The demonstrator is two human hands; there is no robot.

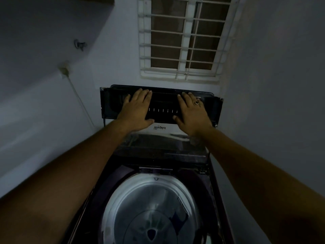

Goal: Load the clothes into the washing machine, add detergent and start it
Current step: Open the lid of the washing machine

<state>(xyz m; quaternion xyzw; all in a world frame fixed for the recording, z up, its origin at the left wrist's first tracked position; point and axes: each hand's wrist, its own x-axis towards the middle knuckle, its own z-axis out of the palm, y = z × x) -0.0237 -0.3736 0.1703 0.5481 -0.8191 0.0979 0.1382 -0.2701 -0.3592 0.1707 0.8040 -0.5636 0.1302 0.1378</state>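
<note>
Black folding lid [163, 103] stands raised above the washing machine's open grey drum [123, 199]. Left hand [137, 111] and right hand [191, 113] lie flat on it, fingers straight; press evenly to avoid twisting.

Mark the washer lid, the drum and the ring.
lid [163, 104]: head view, on its dark middle panel.
drum [139, 194]: head view, on the pale inner wall, left side.
ring [196, 102]: head view, on its dark stone, worn on a finger of the right hand [192, 114].
</note>
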